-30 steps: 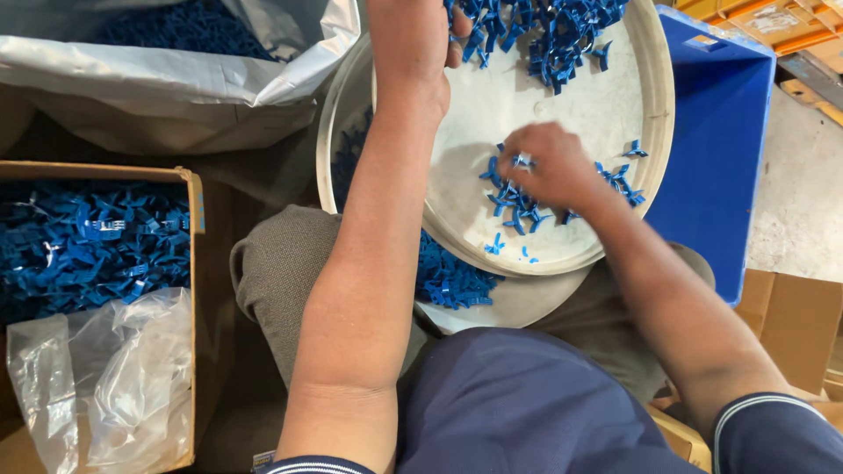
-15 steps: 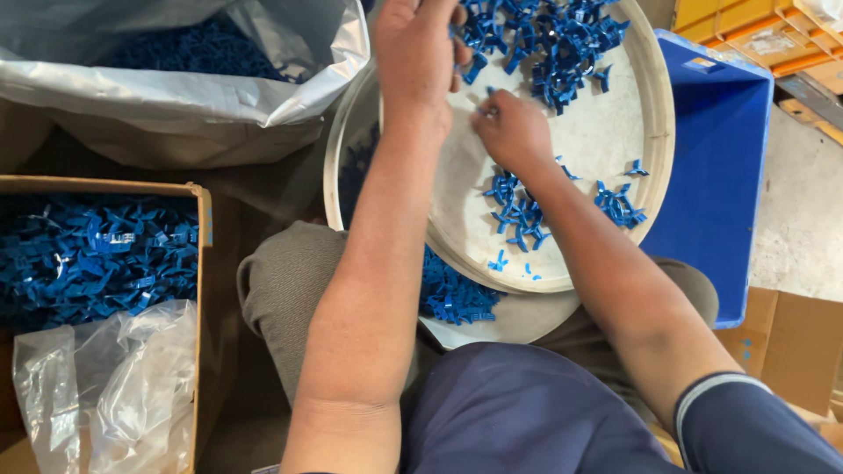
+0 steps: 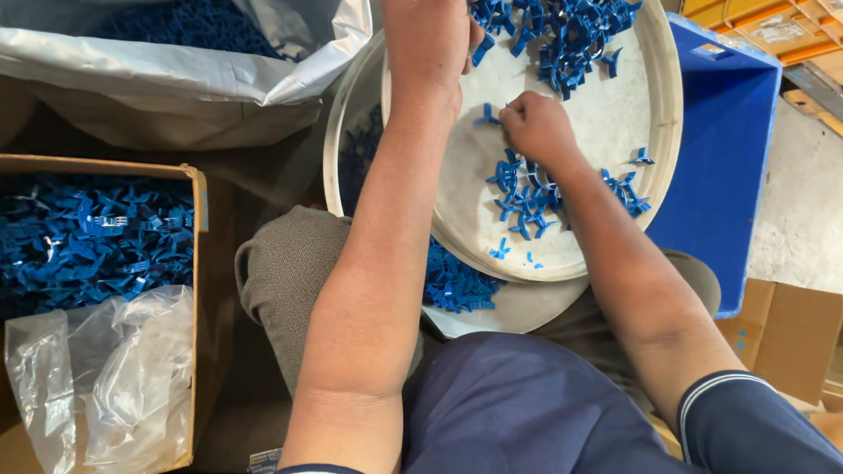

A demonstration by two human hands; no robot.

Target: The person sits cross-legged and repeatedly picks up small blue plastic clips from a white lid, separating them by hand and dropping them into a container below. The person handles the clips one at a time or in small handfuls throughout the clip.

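Observation:
A round white tray rests over a white tub on my lap. Several small blue plastic parts lie scattered on the tray, with a bigger heap at its far side. My left hand is at the tray's top edge, curled around blue parts. My right hand is closed over the tray's middle, pinching a small blue part at its fingertips. More blue parts fill the tub beneath the tray.
A cardboard box full of blue parts stands at left with a clear plastic bag in it. A grey-lined sack of parts sits at top left. A blue crate and cardboard boxes stand at right.
My right hand has moved from the lower cluster of parts up to the tray's middle, toward my left hand, carrying a blue part. My left hand stayed at the top edge.

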